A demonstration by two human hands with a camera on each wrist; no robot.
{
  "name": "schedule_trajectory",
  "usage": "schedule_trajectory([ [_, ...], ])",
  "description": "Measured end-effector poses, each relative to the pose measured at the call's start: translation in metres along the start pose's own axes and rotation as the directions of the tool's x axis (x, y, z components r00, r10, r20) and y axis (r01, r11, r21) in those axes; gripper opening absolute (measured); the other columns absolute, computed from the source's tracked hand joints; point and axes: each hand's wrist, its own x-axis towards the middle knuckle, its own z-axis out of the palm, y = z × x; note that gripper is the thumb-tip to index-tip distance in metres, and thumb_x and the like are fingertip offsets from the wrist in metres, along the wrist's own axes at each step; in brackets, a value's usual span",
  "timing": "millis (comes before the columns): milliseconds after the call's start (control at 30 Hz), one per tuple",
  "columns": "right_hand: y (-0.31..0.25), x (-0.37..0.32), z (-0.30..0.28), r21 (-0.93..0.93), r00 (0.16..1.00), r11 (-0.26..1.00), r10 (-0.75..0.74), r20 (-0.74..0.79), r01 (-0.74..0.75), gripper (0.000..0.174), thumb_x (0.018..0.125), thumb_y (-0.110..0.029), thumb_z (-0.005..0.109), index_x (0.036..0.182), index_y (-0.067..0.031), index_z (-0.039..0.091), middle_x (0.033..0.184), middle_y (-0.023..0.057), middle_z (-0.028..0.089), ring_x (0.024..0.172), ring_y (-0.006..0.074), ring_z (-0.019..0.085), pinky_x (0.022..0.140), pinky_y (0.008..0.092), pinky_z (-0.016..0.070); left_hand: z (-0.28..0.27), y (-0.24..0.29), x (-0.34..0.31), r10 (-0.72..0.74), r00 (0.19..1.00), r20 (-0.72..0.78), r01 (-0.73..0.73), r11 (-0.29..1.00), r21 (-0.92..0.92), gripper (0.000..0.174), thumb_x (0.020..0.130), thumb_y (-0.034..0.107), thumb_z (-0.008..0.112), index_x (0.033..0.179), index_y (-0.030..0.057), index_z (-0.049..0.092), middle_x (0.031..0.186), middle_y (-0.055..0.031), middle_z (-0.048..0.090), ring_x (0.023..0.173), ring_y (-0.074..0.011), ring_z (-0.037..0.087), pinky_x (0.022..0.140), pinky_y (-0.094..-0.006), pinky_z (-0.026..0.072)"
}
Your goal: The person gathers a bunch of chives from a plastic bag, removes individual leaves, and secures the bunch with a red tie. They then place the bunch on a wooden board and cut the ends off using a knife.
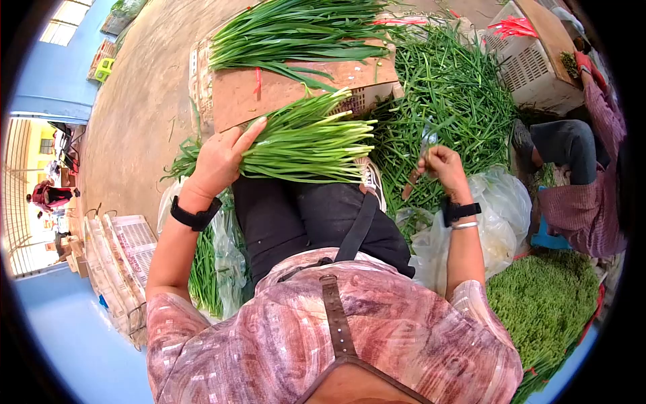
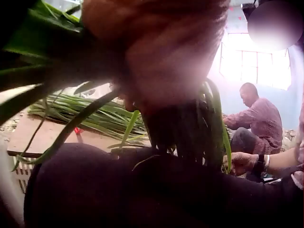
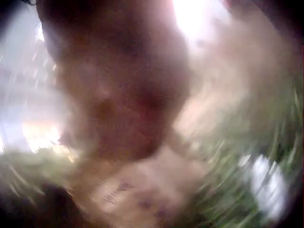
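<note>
In the head view my left hand (image 1: 219, 158) grips a bunch of green chives (image 1: 303, 145) across my thighs, its pale cut ends pointing right. The left wrist view shows that hand dark and close, with leaves hanging out on both sides. Off to the right, my right hand (image 1: 445, 167) holds a knife (image 1: 428, 135) with a silvery blade and a brown handle, over a heap of loose green trimmings (image 1: 451, 87). Motion blurs the right wrist view, and the knife does not show clearly there.
Ahead, more long chives (image 1: 296, 34) lie on a brown board (image 1: 235, 101) over a crate. Clear plastic (image 1: 498, 209) bunches beside my right forearm. Another person (image 1: 579, 195) sits at the right, near a crate (image 1: 531, 67) and a mass of green buds (image 1: 542, 303).
</note>
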Motion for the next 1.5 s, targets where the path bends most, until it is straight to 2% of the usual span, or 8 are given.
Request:
schedule_trajectory([
  [100, 0.006, 0.0, -0.017, -0.993, 0.905, 0.102, -0.426, 0.005, 0.053, 0.034, 0.076, -0.015, 0.07, 0.105, 0.0005, 0.062, 0.091, 0.0166, 0.066, 0.079, 0.0275, 0.065, 0.071, 0.0365, 0.0518, -0.004, 0.003, 0.0, 0.047, 0.999, -0.008, -0.047, 0.998, 0.033, 0.074, 0.066, -0.003, 0.057, 0.136, 0.0136, 0.046, 0.07, -0.0063, 0.042, 0.064, -0.0251, 0.05, 0.058, -0.0364, 0.0432],
  [167, -0.05, -0.003, 0.021, -0.625, 0.96, 0.756, -0.277, -0.041, 0.191, 0.037, 0.074, -0.014, 0.071, 0.108, -0.0024, 0.062, 0.104, 0.017, 0.063, 0.09, 0.0312, 0.063, 0.08, 0.0391, 0.0504, -0.002, 0.005, -0.001, 0.07, 0.997, -0.024, -0.069, 0.997, 0.04, 0.072, 0.067, -0.003, 0.057, 0.136, 0.0137, 0.046, 0.07, -0.0057, 0.041, 0.064, -0.0238, 0.049, 0.058, -0.036, 0.0427],
  [367, -0.078, 0.019, 0.118, -0.493, 0.521, 0.283, -0.722, 0.455, 0.823, 0.019, 0.074, -0.009, 0.069, 0.092, -0.0053, 0.066, 0.093, 0.0094, 0.065, 0.089, 0.0287, 0.061, 0.077, 0.0373, 0.0496, -0.007, 0.003, 0.003, 0.133, 0.985, -0.106, -0.131, 0.991, 0.025, 0.071, 0.068, -0.002, 0.057, 0.138, 0.0067, 0.042, 0.075, -0.0066, 0.05, 0.067, -0.0231, 0.052, 0.062, -0.035, 0.0436],
  [767, -0.029, -0.007, 0.029, 0.313, 0.978, 0.927, -0.195, -0.071, 0.207, 0.017, 0.089, -0.01, 0.06, 0.085, 0.0051, 0.066, 0.078, 0.0104, 0.069, 0.069, 0.0146, 0.065, 0.068, 0.0275, 0.0528, -0.005, 0.011, -0.012, 0.16, 0.978, -0.131, -0.156, 0.987, 0.042, 0.055, 0.069, 0.006, 0.057, 0.124, 0.0089, 0.056, 0.083, -0.0039, 0.056, 0.067, -0.0193, 0.052, 0.06, -0.0313, 0.0412],
  [933, -0.032, 0.025, -0.021, -0.977, 0.733, 0.071, -0.673, 0.101, 0.2, 0.022, 0.082, -0.015, 0.065, 0.096, 0.002, 0.065, 0.086, 0.016, 0.066, 0.071, 0.0268, 0.064, 0.064, 0.0344, 0.0498, -0.012, 0.016, -0.015, 0.245, 0.96, -0.133, -0.235, 0.968, 0.085, 0.054, 0.069, 0.009, 0.057, 0.123, 0.0135, 0.059, 0.086, -0.0029, 0.055, 0.064, -0.0163, 0.05, 0.058, -0.0293, 0.0392],
  [1000, -0.094, 0.033, 0.032, -0.751, 0.816, 0.498, -0.571, 0.093, 0.434, 0.03, 0.078, -0.014, 0.066, 0.106, -0.0026, 0.063, 0.094, 0.018, 0.062, 0.083, 0.0327, 0.062, 0.069, 0.0376, 0.05, -0.015, 0.019, -0.013, 0.272, 0.953, -0.131, -0.26, 0.96, 0.101, 0.054, 0.069, 0.01, 0.058, 0.123, 0.0138, 0.059, 0.086, -0.003, 0.055, 0.064, -0.0157, 0.049, 0.057, -0.0288, 0.039],
  [1367, -0.119, 0.053, 0.136, -0.475, 0.417, 0.093, -0.642, 0.643, 0.875, 0.016, 0.076, -0.009, 0.059, 0.089, -0.0119, 0.067, 0.079, 0.0112, 0.062, 0.076, 0.0309, 0.063, 0.063, 0.0405, 0.0506, -0.017, 0.017, -0.025, 0.282, 0.948, -0.149, -0.267, 0.957, 0.116, 0.054, 0.071, 0.01, 0.058, 0.125, 0.0145, 0.058, 0.088, -0.0039, 0.056, 0.066, -0.0151, 0.052, 0.059, -0.0276, 0.0415],
  [1500, -0.099, 0.055, 0.023, -0.783, 0.817, 0.335, -0.456, 0.352, 0.524, 0.015, 0.081, -0.018, 0.063, 0.087, -0.0054, 0.069, 0.082, 0.0151, 0.066, 0.077, 0.0332, 0.064, 0.069, 0.0407, 0.0515, -0.016, 0.017, -0.028, 0.268, 0.95, -0.162, -0.26, 0.963, 0.066, 0.051, 0.071, 0.006, 0.061, 0.122, 0.0132, 0.059, 0.089, -0.0082, 0.059, 0.066, -0.0185, 0.054, 0.059, -0.0294, 0.0425],
])
